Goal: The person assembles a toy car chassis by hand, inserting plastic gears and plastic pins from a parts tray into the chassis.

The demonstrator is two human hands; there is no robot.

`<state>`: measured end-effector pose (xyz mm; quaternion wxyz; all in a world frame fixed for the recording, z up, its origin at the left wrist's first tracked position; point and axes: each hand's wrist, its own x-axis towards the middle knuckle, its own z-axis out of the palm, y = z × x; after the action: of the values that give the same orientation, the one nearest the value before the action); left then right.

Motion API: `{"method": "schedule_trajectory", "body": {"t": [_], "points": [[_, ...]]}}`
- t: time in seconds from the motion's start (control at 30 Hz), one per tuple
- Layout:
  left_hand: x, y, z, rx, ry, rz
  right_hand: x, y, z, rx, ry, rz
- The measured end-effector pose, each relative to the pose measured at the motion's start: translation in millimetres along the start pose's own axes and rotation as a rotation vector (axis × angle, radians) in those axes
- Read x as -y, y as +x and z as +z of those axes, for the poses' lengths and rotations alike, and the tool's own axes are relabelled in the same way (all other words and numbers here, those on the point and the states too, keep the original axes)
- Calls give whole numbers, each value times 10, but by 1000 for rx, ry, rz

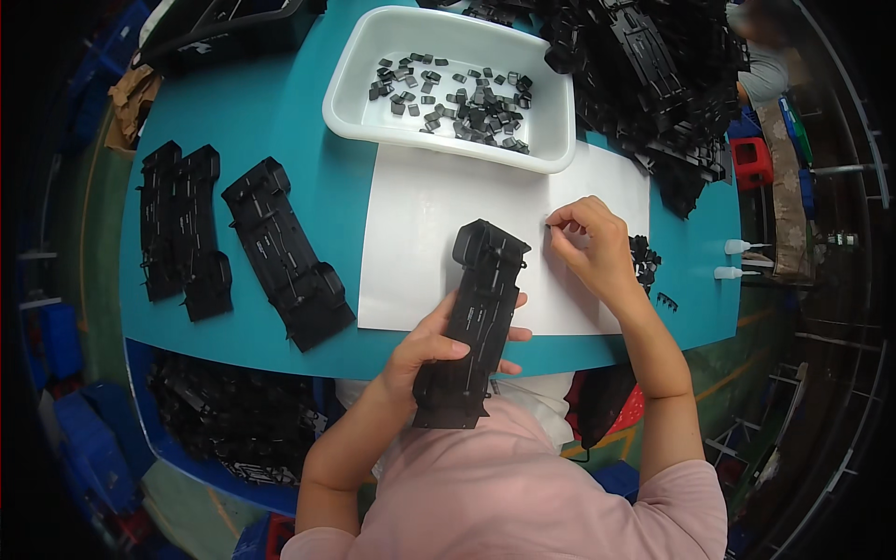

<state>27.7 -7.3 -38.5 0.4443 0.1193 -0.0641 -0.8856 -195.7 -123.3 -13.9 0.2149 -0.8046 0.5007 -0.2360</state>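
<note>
My left hand [422, 355] is wrapped round a long black plastic toy-car chassis [478, 313], held tilted above the table's near edge with its moulded side up. The thumb lies across it and fingertips show along its right side. To the right of it, over a white sheet of paper [420, 219], my right hand [602, 250] is closed in a pinch. Whatever sits between those fingertips is too small to make out. Beside my right wrist lies a cluster of small black parts [644, 261], with a short comb-like black piece [667, 301] near it.
A white tub [347, 112] of small dark parts stands beyond the paper. Several similar chassis [285, 252] lie at left on the teal table [308, 112]. Black parts are heaped [653, 84] far right; two small white bottles [733, 273] lie at the right edge. A blue bin [187, 457] sits below left.
</note>
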Motion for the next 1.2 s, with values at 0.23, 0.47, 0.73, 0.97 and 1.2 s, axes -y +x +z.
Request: {"method": "schedule_trajectory", "body": {"t": [0.23,0.47,0.73,0.97,1.2], "points": [[-4,-18,-3,3,9,3,27,-7,4,-10,5,10],[-6,-6,14,17,20,19,9,14,-3,-9,12,47],[80,-15,-9,33,-58,56,60,-49,-189,154,1021,631],[90,-16,-24,24,-84,47,103,-147,-166,212,1191,630],[83,-10,-39,41,-76,58,5,-55,-68,-59,154,160]]}}
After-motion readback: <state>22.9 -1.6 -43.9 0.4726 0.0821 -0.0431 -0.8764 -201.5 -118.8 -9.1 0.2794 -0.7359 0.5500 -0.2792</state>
